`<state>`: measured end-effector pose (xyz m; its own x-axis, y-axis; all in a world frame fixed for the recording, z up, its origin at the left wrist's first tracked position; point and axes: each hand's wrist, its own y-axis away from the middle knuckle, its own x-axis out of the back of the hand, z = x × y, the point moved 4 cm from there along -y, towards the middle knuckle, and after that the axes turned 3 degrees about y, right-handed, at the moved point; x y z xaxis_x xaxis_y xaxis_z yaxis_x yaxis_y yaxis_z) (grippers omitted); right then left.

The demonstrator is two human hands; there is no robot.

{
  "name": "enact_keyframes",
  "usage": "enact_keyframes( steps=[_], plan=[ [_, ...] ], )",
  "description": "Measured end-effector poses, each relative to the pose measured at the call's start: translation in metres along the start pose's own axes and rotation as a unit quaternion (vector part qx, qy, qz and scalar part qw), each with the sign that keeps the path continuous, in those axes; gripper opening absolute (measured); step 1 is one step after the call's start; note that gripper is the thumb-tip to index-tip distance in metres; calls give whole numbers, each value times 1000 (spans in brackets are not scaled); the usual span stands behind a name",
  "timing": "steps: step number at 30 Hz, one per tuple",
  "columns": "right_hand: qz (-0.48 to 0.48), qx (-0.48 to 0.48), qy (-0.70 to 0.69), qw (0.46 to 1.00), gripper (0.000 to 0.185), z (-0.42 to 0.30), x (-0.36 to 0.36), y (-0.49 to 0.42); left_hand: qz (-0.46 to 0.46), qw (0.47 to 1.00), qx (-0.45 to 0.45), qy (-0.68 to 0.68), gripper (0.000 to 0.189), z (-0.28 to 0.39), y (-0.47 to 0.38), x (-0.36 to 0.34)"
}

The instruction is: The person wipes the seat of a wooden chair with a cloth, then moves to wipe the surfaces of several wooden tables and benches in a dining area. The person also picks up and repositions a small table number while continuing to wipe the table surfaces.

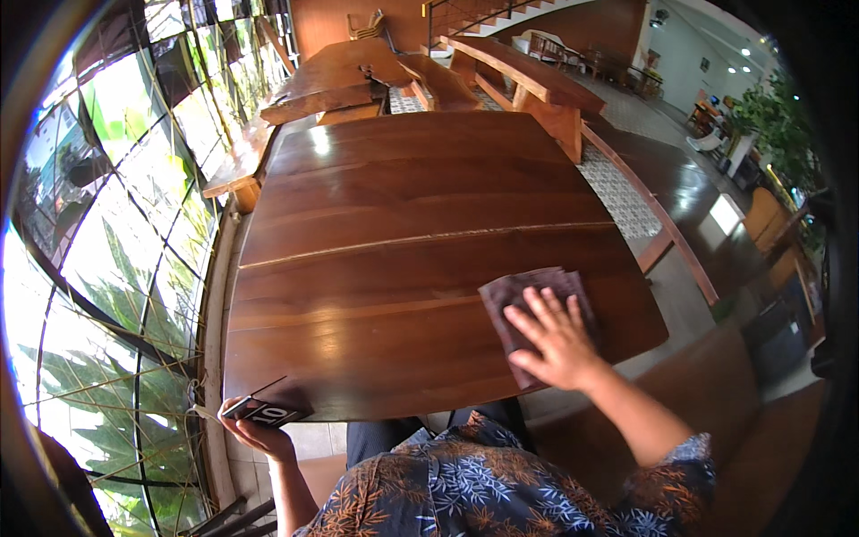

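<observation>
My left hand (258, 429) holds a small black number stand (272, 412) at the near left corner of the glossy brown wooden table (376, 282). White digits show on the stand's face, and a thin dark edge sticks up from it. On the right part of the tabletop lies a folded dark maroon cloth (500, 302). My right hand (553, 342) rests flat on that cloth, fingers spread, palm down. The cloth's near edge reaches the table's front edge.
A light seam (429, 236) crosses the tabletop. Left of the table is a window wall with dark bars (144, 295) and plants outside. Beyond stand a thick slab table (329, 74) and a long wooden table (530, 70). A wooden bench (651, 201) runs along the right.
</observation>
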<state>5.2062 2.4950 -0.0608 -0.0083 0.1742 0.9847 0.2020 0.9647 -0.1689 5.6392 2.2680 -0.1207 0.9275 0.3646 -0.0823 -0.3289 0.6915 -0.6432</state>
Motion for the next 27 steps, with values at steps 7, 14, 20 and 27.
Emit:
enact_keyframes(
  steps=[7, 14, 20, 27],
  plan=[
    [-89, -257, 47, 961, 69, 179, 24, 76, 47, 985, 92, 135, 57, -12, 4, 12],
    [-54, -272, 63, 959, 72, 118, 10, 50, 88, 992, 61, 64, 55, -20, -9, 63],
    [7, -68, 33, 997, 80, -83, -20, -41, 125, 984, 52, 112, 54, -22, -21, 69],
    [-21, 155, -72, 985, 76, -298, -41, -155, 142, 977, 63, 148, 55, -1, -11, 69]
  ],
)
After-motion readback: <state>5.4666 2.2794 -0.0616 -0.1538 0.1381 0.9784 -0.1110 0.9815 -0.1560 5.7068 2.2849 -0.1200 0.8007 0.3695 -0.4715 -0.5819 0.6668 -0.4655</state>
